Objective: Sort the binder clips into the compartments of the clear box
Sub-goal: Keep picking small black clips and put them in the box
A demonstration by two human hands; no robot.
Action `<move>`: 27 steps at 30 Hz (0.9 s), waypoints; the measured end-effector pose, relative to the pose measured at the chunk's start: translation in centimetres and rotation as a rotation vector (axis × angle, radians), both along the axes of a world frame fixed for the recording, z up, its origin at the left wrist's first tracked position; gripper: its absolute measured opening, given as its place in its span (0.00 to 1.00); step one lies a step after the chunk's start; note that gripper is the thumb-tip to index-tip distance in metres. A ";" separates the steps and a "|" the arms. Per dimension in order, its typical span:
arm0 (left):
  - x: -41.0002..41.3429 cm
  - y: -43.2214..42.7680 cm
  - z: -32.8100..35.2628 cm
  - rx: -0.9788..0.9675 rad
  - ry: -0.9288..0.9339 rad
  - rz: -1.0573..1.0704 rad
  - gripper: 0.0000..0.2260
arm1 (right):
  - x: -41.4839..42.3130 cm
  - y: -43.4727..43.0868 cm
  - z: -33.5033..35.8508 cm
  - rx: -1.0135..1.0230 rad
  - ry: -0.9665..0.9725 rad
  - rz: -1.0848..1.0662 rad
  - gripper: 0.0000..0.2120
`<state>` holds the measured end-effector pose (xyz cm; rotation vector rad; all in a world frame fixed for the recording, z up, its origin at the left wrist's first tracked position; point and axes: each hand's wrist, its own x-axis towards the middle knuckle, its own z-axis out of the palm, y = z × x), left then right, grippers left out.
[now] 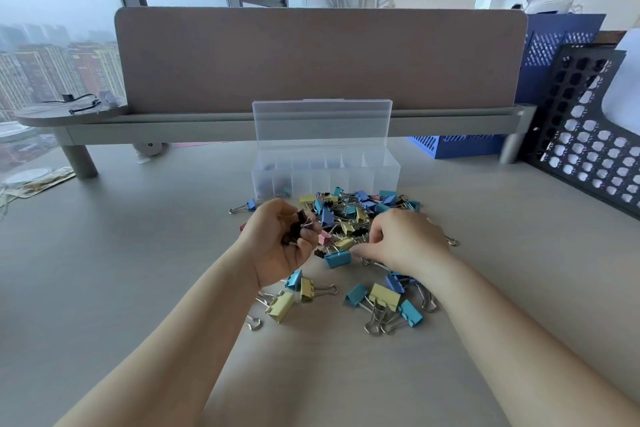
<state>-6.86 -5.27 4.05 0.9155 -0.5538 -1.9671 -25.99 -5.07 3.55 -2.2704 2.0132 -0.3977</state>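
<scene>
Our left hand (280, 246) is curled round a few small black clips (302, 217); right hand (403, 239) fingertips down in the pile (349, 218) (we can't tell if it's pinched one); clear box (325, 173) lies just beyond both, long side crosswise, loaded left hand nearer its filled end

Left hand (277, 243): curled fingers (307, 236) cover most of small black clips (302, 217) in grip; count unreadable.
Right hand (403, 239): palm down over clip pile (346, 215), fingertips hidden beneath; unclear whether anything pinched.
Clear box (381, 173): frosted walls blur contents; bluish shapes in left compartments, kind unclear.
Both forearms cut by bottom edge.
Black mesh rack (588, 156) at desk's right edge cut by frame.
</scene>
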 end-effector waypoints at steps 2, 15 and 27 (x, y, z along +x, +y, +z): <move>0.1 -0.1 0.0 -0.025 -0.081 0.021 0.13 | 0.4 0.1 -0.4 -0.020 0.082 -0.016 0.21; -0.1 -0.3 -1.5 -0.664 -1.611 0.035 0.08 | 0.3 -0.4 -0.8 0.052 -0.278 -0.030 0.12; -0.9 0.1 -2.2 -0.719 -1.844 0.019 0.06 | -1.0 -0.9 0.7 0.598 -1.816 -0.132 0.10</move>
